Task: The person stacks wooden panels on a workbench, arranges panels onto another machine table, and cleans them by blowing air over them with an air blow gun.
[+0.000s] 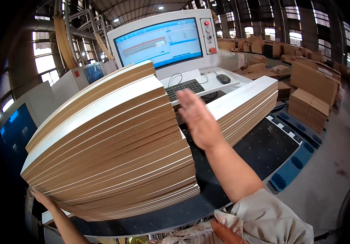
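Setting: factory hall, black work table, control screen behind.
Near board stack: tilted, long axis near-left to far-right, left hand under low corner, grip hidden.
Right hand: raised, fingers spread, holding nothing.
Room: second stack far right, bare table between.

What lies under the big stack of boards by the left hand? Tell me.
Under the big stack of boards shows a black perforated machine bed, and the left hand props the stack's lower corner. Whatever lies directly beneath the stack's middle is covered.
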`<action>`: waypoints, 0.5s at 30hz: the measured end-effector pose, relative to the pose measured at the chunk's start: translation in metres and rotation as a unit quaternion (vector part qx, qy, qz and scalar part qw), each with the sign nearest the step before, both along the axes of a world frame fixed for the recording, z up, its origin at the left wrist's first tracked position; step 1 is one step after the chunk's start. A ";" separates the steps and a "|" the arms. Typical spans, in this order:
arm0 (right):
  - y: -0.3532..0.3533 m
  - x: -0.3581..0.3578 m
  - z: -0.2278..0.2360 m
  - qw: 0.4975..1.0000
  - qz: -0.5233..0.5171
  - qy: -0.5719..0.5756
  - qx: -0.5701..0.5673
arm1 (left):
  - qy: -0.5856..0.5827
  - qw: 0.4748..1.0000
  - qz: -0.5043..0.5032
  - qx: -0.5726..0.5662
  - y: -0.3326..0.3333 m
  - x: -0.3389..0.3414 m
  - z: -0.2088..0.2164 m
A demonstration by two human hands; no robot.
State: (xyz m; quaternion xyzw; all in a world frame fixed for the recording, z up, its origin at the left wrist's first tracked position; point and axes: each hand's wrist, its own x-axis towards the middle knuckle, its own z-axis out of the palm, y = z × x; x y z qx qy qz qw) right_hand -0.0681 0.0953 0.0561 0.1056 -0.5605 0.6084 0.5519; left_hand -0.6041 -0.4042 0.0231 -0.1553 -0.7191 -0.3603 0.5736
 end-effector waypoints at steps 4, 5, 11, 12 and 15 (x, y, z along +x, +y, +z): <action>0.056 0.045 -0.072 0.961 -0.115 0.086 -0.238 | -0.138 0.987 0.011 0.080 0.086 0.159 -0.095; 0.065 0.055 -0.093 0.943 -0.117 0.049 -0.309 | -0.151 0.983 -0.059 0.085 0.085 0.185 -0.123; 0.089 0.096 -0.206 0.872 -0.092 -0.098 -0.471 | -0.184 0.811 -0.500 -0.244 0.205 0.436 -0.184; 0.090 0.102 -0.207 0.869 -0.081 -0.109 -0.475 | -0.192 0.745 -0.558 -0.310 0.228 0.456 -0.179; 0.097 0.123 -0.208 0.883 -0.024 -0.131 -0.450 | -0.276 0.676 -0.631 -0.262 0.311 0.521 -0.149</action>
